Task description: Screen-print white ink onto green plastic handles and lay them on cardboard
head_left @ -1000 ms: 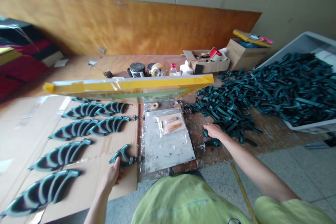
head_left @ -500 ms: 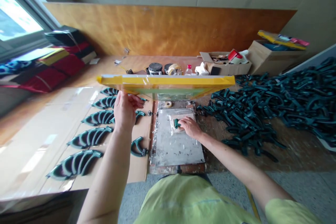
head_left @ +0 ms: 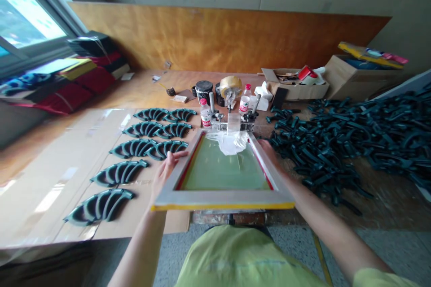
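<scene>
From the head camera, both hands are on a printing screen (head_left: pixel 222 172), a grey frame with green mesh, red tape along its inner edges and a yellow strip on the near rail. It lies almost flat over the middle of the table (head_left: pixel 387 190), directly in front of the person, with its far end held in metal clamps (head_left: pixel 232 119). The left hand (head_left: pixel 166 169) grips the left rail, its fingers laid across the top of it. The right hand (head_left: pixel 268 150) rests against the outer side of the right rail. Its fingers are hidden by the frame, so I cannot tell whether it is closed on it. A crumpled bit of clear plastic (head_left: pixel 229 141) sits on the mesh near the clamps. To the left, curved teal parts (head_left: pixel 134 148) lie in tidy rows on a cardboard sheet (head_left: pixel 60 179). To the right, a loose heap of dark teal pieces (head_left: pixel 340 143) spreads over the table. Behind the clamps stand two small bottles (head_left: pixel 205 114), a black tin (head_left: pixel 204 89) and a tape roll (head_left: pixel 230 84), with open cardboard boxes (head_left: pixel 294 87) farther right.
</scene>
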Motion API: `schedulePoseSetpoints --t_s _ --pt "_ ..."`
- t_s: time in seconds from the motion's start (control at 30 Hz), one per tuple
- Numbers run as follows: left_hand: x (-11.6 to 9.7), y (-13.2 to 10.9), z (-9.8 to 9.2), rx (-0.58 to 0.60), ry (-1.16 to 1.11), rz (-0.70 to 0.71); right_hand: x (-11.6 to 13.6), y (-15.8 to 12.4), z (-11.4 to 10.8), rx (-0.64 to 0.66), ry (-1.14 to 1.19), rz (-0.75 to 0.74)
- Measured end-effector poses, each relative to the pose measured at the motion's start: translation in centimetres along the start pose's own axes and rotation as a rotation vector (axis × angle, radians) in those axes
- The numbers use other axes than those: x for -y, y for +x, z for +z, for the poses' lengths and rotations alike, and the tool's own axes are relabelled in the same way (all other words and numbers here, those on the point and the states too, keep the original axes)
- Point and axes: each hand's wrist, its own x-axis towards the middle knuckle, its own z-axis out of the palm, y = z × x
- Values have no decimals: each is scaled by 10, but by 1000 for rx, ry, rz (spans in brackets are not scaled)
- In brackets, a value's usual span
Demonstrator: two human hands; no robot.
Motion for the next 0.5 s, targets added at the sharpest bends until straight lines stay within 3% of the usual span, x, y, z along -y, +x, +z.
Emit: schedulePoseSetpoints --t_s 0.1,0.17,0.27,0.33,0.4,0.5 --pt "48 -11 -10 86 84 -189 -3 31 -20 -156 32 89" --pt "80 -11 -11 101 78 -224 10 54 -22 -163 59 29" --pt "118 -3 -8 57 132 -212 34 81 -13 38 -5 -66" --pt "132 1 -8 51 157 -204 44 87 -3 209 -76 -63" --pt "138 3 -9 64 156 -201 48 82 5 300 -133 -53" --pt "139 3 -10 70 139 -216 51 57 8 323 -147 -143"
